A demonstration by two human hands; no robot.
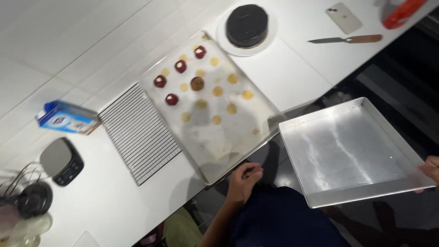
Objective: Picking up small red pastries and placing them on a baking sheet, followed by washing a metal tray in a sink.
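1. White counter [105, 196] runs diagonally across view.
2. Empty silver baking tray [347, 151] held off the counter edge; right hand [429, 169] grips its far right rim, fingers closed on it, mostly cut off by frame.
3. Lined baking tray [228, 132] on counter with four dark red cookies [172, 99]; left hand [244, 180] at its near edge, fingers curled, grip unclear.
4. Wire cooling rack [137, 132] just beside lined tray.
5. Dark round cake [247, 25] on white plate.
6. Blue carton [68, 118], scale [61, 160], knife [347, 40], phone [344, 17].

head camera, high, tilted, facing countertop [283, 73]
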